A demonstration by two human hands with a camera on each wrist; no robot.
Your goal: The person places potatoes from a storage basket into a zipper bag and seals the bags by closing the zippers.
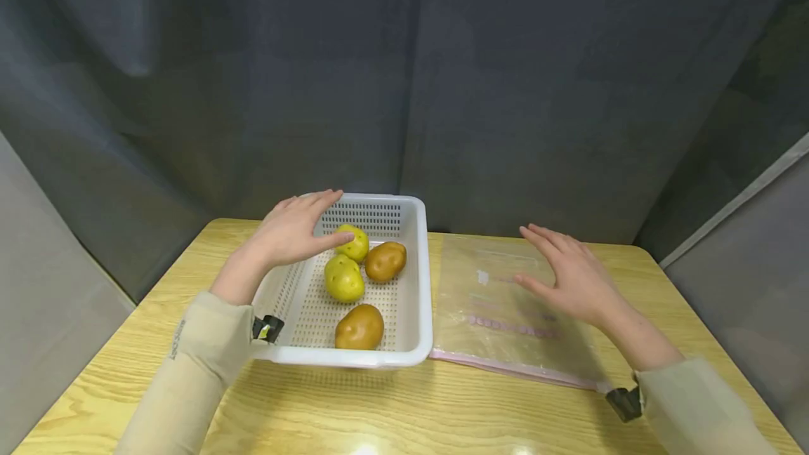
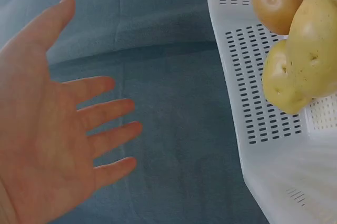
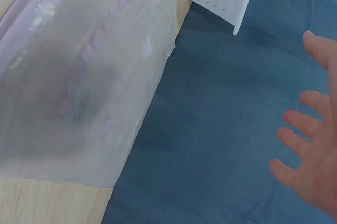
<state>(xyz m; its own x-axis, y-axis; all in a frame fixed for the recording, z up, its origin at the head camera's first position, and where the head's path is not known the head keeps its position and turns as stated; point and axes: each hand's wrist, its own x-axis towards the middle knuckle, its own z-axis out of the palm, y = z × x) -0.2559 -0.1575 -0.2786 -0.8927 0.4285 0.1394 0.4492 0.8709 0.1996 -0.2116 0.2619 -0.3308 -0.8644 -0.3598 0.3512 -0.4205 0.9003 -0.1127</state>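
My left hand (image 1: 292,232) hovers over the left side of a white perforated plastic basket (image 1: 422,286), fingers spread and holding nothing. In the basket lie two yellow potatoes, one (image 1: 344,278) in front of the other (image 1: 355,243), which my thumb partly covers in the head view. Two brown potatoes lie there too, one (image 1: 385,262) at the right and one (image 1: 359,327) near the front wall. Over a clear zip bag (image 1: 461,300) my right hand (image 1: 575,278) is raised with its fingers extended and nothing in it. The bag lies flat, its pink zip edge toward me.
The wooden table (image 1: 404,413) carries the basket at left of centre and the bag right beside it. A dark cloth curtain (image 1: 404,90) hangs behind the table's back edge. Grey panels (image 1: 50,244) stand at both sides.
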